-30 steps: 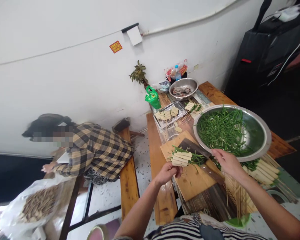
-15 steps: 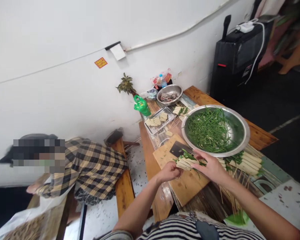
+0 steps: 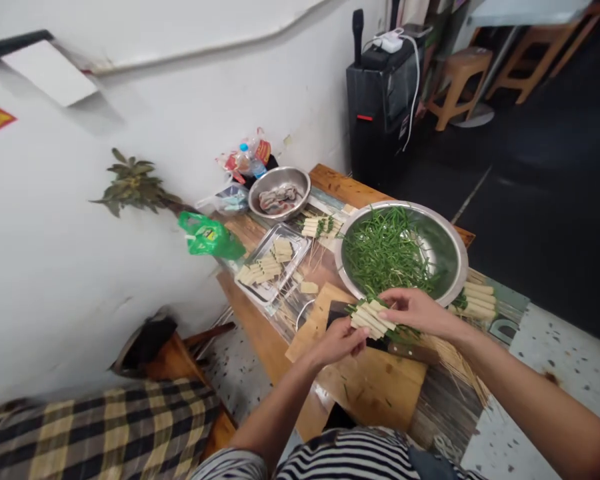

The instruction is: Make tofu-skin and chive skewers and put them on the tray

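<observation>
Between my hands is a bundle of pale, tofu-skin-like rolls [image 3: 373,320] with green chives poking out at the ends. My left hand [image 3: 343,341] grips its near left side, thumb on top. From the right, my right hand [image 3: 415,310] pinches the bundle with thumb and fingers. Beneath lies a wooden cutting board [image 3: 380,387], and on it a knife [image 3: 413,352] with a dark blade, partly covered by the bundle. Just beyond my right hand stands a wide steel basin [image 3: 455,280] holding cut chives [image 3: 385,253].
Skewered rolls [image 3: 475,301] lie right of the basin. Farther left are a tray [image 3: 267,297] of rolls, a steel bowl [image 3: 305,197] with greyish pieces, and a green bag [image 3: 207,237]. A person in a plaid shirt [image 3: 105,427] sits at lower left. A black speaker [image 3: 380,113] stands behind.
The view has swung right and nearer the table. Both hands still hold the bundle, whose rolls now face up more fully. The person at left is mostly out of frame.
</observation>
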### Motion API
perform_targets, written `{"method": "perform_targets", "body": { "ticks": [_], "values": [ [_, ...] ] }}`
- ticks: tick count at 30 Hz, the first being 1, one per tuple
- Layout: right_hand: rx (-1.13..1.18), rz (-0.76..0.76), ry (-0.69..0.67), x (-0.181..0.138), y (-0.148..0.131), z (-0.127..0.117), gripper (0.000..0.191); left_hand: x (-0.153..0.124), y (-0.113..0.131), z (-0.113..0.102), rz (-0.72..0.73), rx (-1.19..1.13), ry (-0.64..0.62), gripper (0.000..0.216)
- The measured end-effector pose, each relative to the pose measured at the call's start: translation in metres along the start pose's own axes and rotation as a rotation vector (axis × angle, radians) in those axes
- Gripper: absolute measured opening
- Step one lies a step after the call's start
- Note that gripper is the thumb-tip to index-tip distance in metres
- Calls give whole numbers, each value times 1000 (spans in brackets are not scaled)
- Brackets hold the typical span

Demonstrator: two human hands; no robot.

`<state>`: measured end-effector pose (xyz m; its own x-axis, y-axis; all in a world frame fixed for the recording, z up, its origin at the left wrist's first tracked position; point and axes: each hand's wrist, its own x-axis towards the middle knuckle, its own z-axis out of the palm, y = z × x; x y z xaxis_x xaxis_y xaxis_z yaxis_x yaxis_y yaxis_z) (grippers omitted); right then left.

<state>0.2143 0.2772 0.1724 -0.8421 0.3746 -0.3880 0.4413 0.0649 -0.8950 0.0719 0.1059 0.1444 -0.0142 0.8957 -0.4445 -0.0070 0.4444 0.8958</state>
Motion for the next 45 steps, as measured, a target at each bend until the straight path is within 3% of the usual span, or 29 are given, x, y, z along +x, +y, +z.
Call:
{"method": "perform_targets", "body": {
  "ticks": [8, 13, 17, 19, 21, 23, 25, 28, 31, 37, 42, 45],
  "values": [
    [-28, 44, 37, -5, -29, -6, 30, 11, 11, -16, 85, 148, -61, 57],
    [-84, 18, 16, -10, -16, -15, 13, 14, 5, -5, 111, 173, -64, 51],
    [-177, -2, 27, -13, -19, -21, 13, 14, 12, 8, 133, -9, -21, 51],
    [-191, -1, 8, -15, -27, -22, 14, 14, 23, 12, 158, -133, 46, 68],
    [-201, -17, -8, -17, -34, -20, 13, 14, 36, 14, 153, -177, 196, 78],
    [-225, -41, -12, -19, -39, -16, 14, 12, 48, 15, 130, -137, 351, 77],
    [-263, -65, -11, -19, -42, -11, 16, 10, 58, 15, 111, -83, 392, 64],
    [-306, -97, -20, -18, -44, -5, 17, 4, 65, 14, 101, -74, 322, 49],
    [-238, -99, -60, -16, -48, -4, 15, -3, 69, 8, 74, -112, 280, 50],
    [3, 75, -128, -16, -56, -9, 19, -4, 85, -21, -132, -330, -94, 58],
    [88, 105, -155, -21, -58, -10, 22, 4, 90, -31, -241, -391, -52, 54],
    [55, 79, -144, -24, -55, -9, 18, 7, 89, -26, -224, -273, -33, 60]
  ]
}}
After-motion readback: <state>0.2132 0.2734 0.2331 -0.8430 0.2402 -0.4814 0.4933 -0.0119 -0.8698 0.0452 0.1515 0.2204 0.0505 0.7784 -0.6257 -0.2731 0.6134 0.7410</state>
